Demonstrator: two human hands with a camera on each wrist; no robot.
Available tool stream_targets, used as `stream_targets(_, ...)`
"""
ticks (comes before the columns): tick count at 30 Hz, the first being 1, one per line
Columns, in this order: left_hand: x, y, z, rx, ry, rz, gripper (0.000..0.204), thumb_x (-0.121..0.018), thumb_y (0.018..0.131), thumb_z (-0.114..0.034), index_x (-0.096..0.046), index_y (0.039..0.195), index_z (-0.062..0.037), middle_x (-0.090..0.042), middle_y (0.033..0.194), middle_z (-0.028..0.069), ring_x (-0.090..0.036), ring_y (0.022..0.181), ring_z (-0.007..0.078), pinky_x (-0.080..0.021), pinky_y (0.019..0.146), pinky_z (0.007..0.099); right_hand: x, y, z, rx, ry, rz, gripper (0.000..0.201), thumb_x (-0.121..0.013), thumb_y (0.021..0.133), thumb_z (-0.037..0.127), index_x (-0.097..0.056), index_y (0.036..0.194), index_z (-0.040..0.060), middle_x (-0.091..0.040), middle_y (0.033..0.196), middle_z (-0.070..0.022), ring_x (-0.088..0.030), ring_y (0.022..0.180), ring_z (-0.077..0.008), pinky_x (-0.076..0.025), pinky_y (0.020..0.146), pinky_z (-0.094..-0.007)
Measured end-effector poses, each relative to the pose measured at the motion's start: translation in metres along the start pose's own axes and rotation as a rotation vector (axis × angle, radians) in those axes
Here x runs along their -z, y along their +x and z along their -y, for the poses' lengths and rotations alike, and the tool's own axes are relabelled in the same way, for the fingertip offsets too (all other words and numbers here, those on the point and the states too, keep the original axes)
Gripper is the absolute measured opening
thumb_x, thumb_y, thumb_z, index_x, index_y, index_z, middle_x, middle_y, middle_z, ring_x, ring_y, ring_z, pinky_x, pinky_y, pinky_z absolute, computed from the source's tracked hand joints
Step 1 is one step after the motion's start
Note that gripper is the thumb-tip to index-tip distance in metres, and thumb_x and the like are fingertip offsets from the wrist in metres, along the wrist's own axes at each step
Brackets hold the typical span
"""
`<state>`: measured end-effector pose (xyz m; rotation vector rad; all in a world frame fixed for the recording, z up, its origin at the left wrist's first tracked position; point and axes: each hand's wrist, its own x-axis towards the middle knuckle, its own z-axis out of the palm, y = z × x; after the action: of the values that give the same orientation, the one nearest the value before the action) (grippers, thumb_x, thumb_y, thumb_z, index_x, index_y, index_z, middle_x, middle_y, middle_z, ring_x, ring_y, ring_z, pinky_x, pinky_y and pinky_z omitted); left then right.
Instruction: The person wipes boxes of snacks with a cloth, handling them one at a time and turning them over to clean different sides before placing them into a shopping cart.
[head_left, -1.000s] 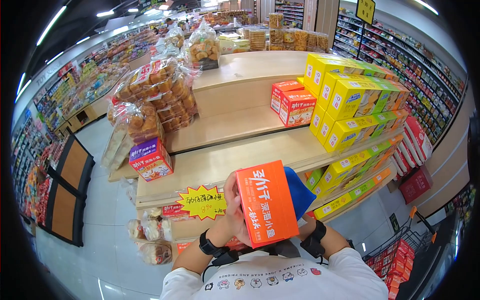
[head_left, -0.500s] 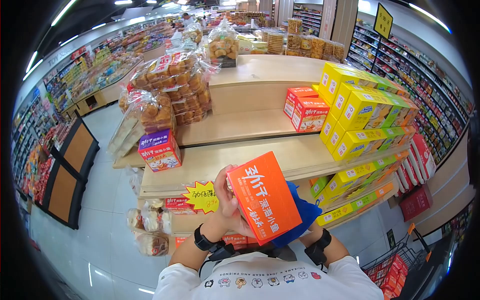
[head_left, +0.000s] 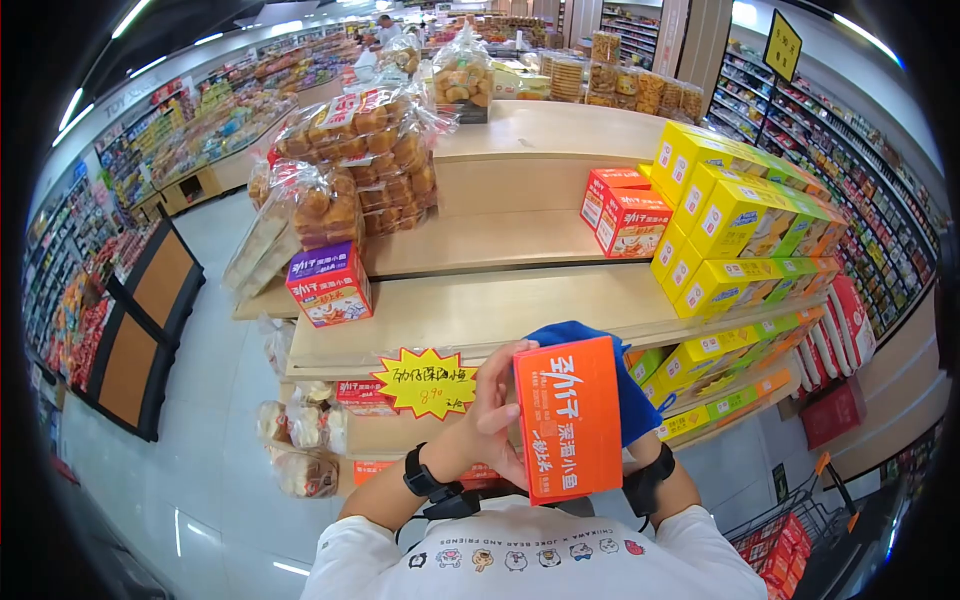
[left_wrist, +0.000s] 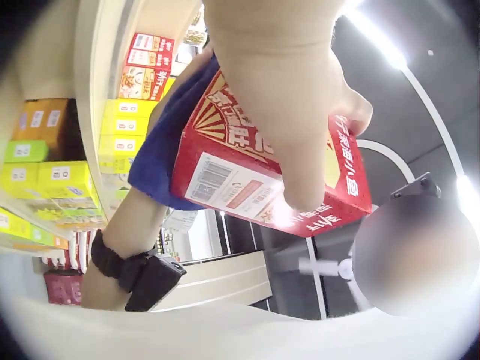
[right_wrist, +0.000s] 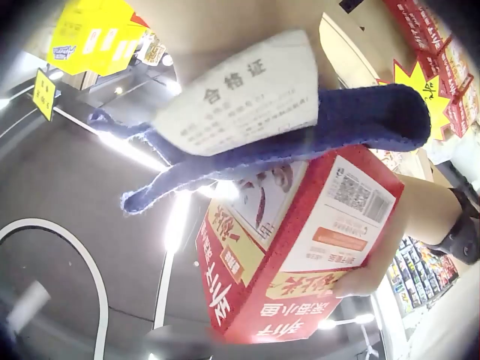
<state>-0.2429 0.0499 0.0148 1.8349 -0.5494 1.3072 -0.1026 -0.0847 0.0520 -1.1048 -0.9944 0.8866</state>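
Observation:
A red-orange snack box (head_left: 570,420) is held up in front of the chest, its lettered face toward the head camera. My left hand (head_left: 498,400) grips it from the left side; in the left wrist view a finger and thumb lie over its printed faces. Behind its right side a blue cloth (head_left: 640,395) shows. In the right wrist view this cloth (right_wrist: 367,120), with a white label (right_wrist: 247,90), lies along the box (right_wrist: 300,247). My right hand (right_wrist: 225,30) is behind the cloth, its fingers hidden, so I cannot tell how they hold it.
Tiered wooden shelves (head_left: 500,310) stand ahead, with a purple-topped box (head_left: 330,285) at left, red boxes (head_left: 630,220) and stacked yellow boxes (head_left: 740,220) at right. Bagged bread (head_left: 350,150) fills the left end. A yellow price sign (head_left: 425,383) hangs in front. A cart (head_left: 785,545) holds red boxes.
The box tilted half a second ago and now stands straighter, slightly farther right. The blue cloth shifted with it and now also shows above its top edge. The left hand keeps its grip.

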Motion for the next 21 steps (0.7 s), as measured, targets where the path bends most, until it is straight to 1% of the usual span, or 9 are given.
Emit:
stream_targets(3, -0.001, -0.009, 0.001, 0.121, -0.111, 0.043, 0.114, -0.086, 0.051, -0.050, -0.019, 0.141, -0.0287, -0.018, 0.140, 0.0295, -0.029, 0.129, 0.0471, -0.029, 0.104, 0.0546, 0.005, -0.002, -0.010, 0.036, -0.003, -0.043, 0.050, -0.060, 0.091, 0.023, -0.042, 0.131, 0.0008, -0.050, 0.130, -0.0116, -0.052, 0.114, -0.0173, -0.044, 0.095, -0.0317)
stream_targets(5, -0.005, 0.003, -0.008, 0.050, -0.073, 0.017, 0.116, -0.086, 0.052, -0.047, -0.016, 0.142, -0.0268, -0.018, 0.141, 0.0289, -0.028, 0.131, 0.0460, -0.028, 0.105, 0.0540, 0.009, -0.004, -0.016, 0.058, -0.007, -0.072, 0.049, -0.060, 0.091, 0.024, -0.043, 0.131, 0.0009, -0.051, 0.129, -0.0115, -0.052, 0.114, -0.0175, -0.044, 0.096, -0.0323)
stream_targets(7, -0.009, -0.024, 0.005, 0.266, -0.272, -0.023, 0.117, -0.084, 0.053, -0.045, -0.013, 0.144, -0.0240, -0.017, 0.142, 0.0286, -0.027, 0.132, 0.0454, -0.027, 0.105, 0.0537, 0.013, -0.006, -0.022, 0.081, -0.017, -0.104, 0.049, -0.059, 0.091, 0.024, -0.043, 0.131, 0.0010, -0.051, 0.128, -0.0114, -0.052, 0.114, -0.0178, -0.044, 0.096, -0.0328)
stream_targets(12, -0.012, -0.047, 0.022, 0.572, -0.642, 0.011, 0.120, -0.081, 0.051, -0.044, -0.011, 0.145, -0.0196, -0.018, 0.144, 0.0259, -0.026, 0.134, 0.0405, -0.027, 0.107, 0.0514, 0.027, -0.007, -0.028, 0.150, -0.041, -0.191, 0.048, -0.058, 0.092, 0.025, -0.043, 0.131, 0.0012, -0.053, 0.127, -0.0112, -0.052, 0.115, -0.0185, -0.043, 0.098, -0.0342)
stream_targets(14, -0.009, -0.028, 0.016, 0.483, -0.573, 0.067, 0.120, -0.081, 0.050, -0.044, -0.014, 0.146, -0.0192, -0.019, 0.145, 0.0250, -0.026, 0.135, 0.0394, -0.026, 0.108, 0.0509, 0.029, -0.008, -0.029, 0.161, -0.012, -0.221, 0.047, -0.057, 0.093, 0.026, -0.043, 0.131, 0.0012, -0.053, 0.126, -0.0110, -0.052, 0.115, -0.0188, -0.043, 0.099, -0.0348)
stream_targets(16, -0.008, 0.004, -0.003, 0.211, -0.310, 0.128, 0.119, -0.082, 0.049, -0.044, -0.017, 0.146, -0.0190, -0.020, 0.145, 0.0242, -0.025, 0.136, 0.0396, -0.025, 0.108, 0.0507, 0.022, -0.015, -0.015, 0.133, 0.113, -0.209, 0.056, -0.059, 0.090, 0.037, -0.044, 0.129, -0.0003, -0.053, 0.127, -0.0160, -0.052, 0.116, -0.0249, -0.042, 0.101, -0.0396)
stream_targets(17, -0.009, 0.004, -0.010, 0.366, -0.333, 0.165, 0.120, -0.083, 0.046, -0.044, -0.020, 0.145, -0.0193, -0.021, 0.145, 0.0224, -0.025, 0.136, 0.0401, -0.024, 0.108, 0.0506, 0.016, -0.017, -0.002, 0.119, 0.207, -0.162, 0.058, -0.060, 0.089, 0.039, -0.045, 0.129, -0.0007, -0.053, 0.128, -0.0172, -0.052, 0.116, -0.0259, -0.042, 0.100, -0.0401)
stream_targets(19, -0.015, 0.003, -0.009, 0.310, -0.397, 0.188, 0.119, -0.083, 0.046, -0.043, -0.020, 0.145, -0.0196, -0.022, 0.145, 0.0217, -0.025, 0.136, 0.0402, -0.023, 0.109, 0.0502, 0.011, -0.017, 0.016, 0.090, 0.392, -0.060, 0.063, -0.061, 0.087, 0.043, -0.045, 0.128, -0.0016, -0.051, 0.130, -0.0195, -0.052, 0.116, -0.0279, -0.042, 0.100, -0.0411)
stream_targets(21, -0.019, 0.003, -0.009, 0.294, -0.423, 0.181, 0.115, -0.081, 0.049, -0.044, -0.022, 0.145, -0.0193, -0.022, 0.145, 0.0213, -0.024, 0.136, 0.0384, -0.022, 0.110, 0.0481, 0.020, -0.011, 0.011, 0.118, 0.304, -0.034, 0.067, -0.061, 0.085, 0.047, -0.045, 0.128, -0.0025, -0.049, 0.132, -0.0218, -0.052, 0.116, -0.0303, -0.041, 0.101, -0.0421)
